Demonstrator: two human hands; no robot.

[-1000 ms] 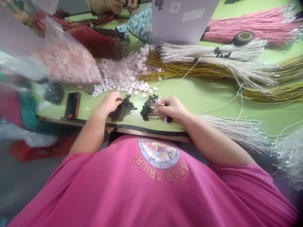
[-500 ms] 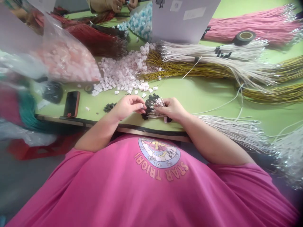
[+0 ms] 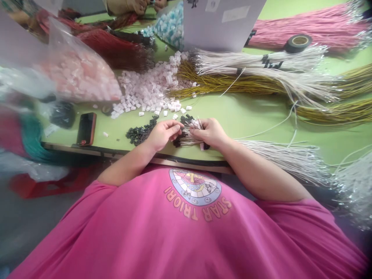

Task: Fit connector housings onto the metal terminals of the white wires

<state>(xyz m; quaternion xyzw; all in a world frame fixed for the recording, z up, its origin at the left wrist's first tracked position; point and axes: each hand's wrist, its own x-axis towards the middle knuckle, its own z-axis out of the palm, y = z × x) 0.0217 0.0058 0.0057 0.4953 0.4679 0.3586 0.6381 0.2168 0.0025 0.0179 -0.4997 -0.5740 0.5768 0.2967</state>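
My right hand (image 3: 210,132) grips a bundle of white wires (image 3: 190,130) whose ends carry small black connectors, near the front edge of the green table (image 3: 250,116). My left hand (image 3: 163,133) meets the bundle's tip, its fingers pinched together there; what they pinch is too small to make out. A loose pile of black connectors (image 3: 138,133) lies just left of my left hand. The rest of the white wires trail off to the right behind my right forearm.
A heap of pale pink connectors (image 3: 151,91) lies behind my hands. A phone (image 3: 86,128) rests at the left edge. Yellow wire bundles (image 3: 232,86), white bundles (image 3: 261,64), pink bundles (image 3: 305,27), a tape roll (image 3: 298,42), plastic bags (image 3: 75,73) and another person's hands (image 3: 139,5) lie beyond.
My left hand left the black connector pile and moved right to the tip of the wire bundle. My right hand stayed on the bundle.
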